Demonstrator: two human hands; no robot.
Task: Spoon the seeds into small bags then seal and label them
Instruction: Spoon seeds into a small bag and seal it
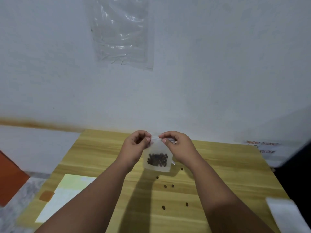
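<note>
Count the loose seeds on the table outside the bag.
6 loose seeds: one beside the bag's lower right corner, one below it, a pair nearer, two nearest the camera. Arms may hide more.

The place is presenting as a plain room in a home. A small yellow wood-grain laminate counter (101,148) is standing against a bare white painted wall (50,64). A clear plastic sheet (121,31) and a handwritten red-ink paper notice (264,147) are hanging there. A grey speckled and red tiled floor (11,214) is showing at left.

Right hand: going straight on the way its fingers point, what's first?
Likely the left hand: the right hand points its fingers left along the top edge of the small bag, which both hands pinch a small gap apart. Depth is unclear.
</note>
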